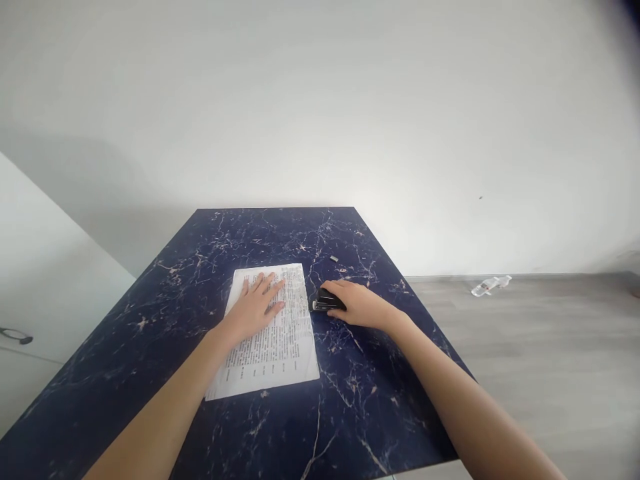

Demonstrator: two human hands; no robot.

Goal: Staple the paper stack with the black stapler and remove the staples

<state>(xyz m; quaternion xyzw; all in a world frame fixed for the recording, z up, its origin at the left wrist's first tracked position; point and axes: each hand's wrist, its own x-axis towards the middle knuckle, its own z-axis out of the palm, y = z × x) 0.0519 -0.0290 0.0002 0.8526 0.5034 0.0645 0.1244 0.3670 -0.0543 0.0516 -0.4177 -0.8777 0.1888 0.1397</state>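
Printed sheets of paper lie on the dark blue marbled table. My left hand rests flat on the upper left part of the paper with its fingers spread. Just right of the paper, my right hand is closed around a black stapler. The stapler's front end points left, at the paper's right edge; whether it touches the paper I cannot tell. My fingers and palm hide its rear part.
A small greyish block, perhaps staples, lies beyond the stapler on the table. The table's far edge is near a white wall. A clear plastic wrapper is on the grey floor to the right. At left stands a white cabinet with a dark handle.
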